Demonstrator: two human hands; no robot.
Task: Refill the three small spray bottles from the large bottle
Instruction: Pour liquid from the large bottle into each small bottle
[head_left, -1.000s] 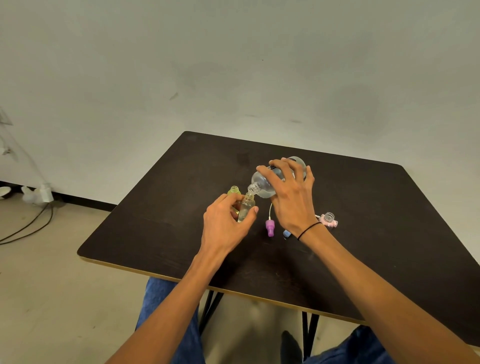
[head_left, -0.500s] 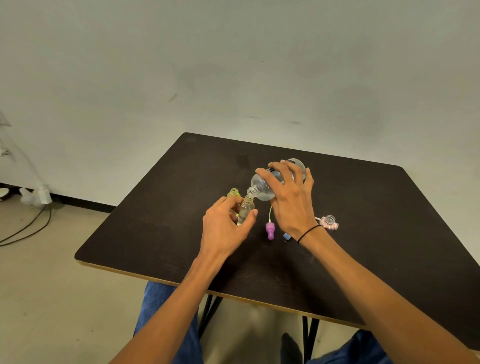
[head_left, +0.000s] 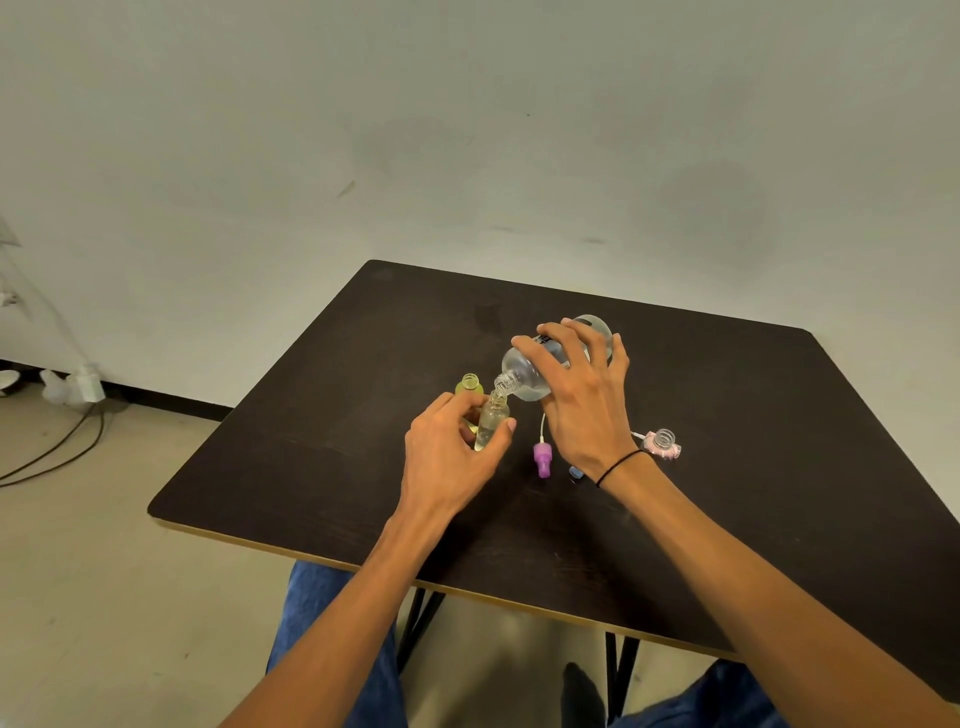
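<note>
Near the middle of the frame, two hands work over the dark table (head_left: 311, 467). Three small bottles show: a clear small bottle (head_left: 491, 422) gripped upright by the left hand (head_left: 449, 460), a yellow-green bottle (head_left: 469, 385) partly hidden behind it, and a pink bottle (head_left: 662, 442) at right. One large bottle (head_left: 530, 375), tipped mouth-down onto the clear one, is grasped by the right hand (head_left: 584, 410). One purple spray cap (head_left: 543, 460) lies between the hands. Nothing has moved much since before.
</note>
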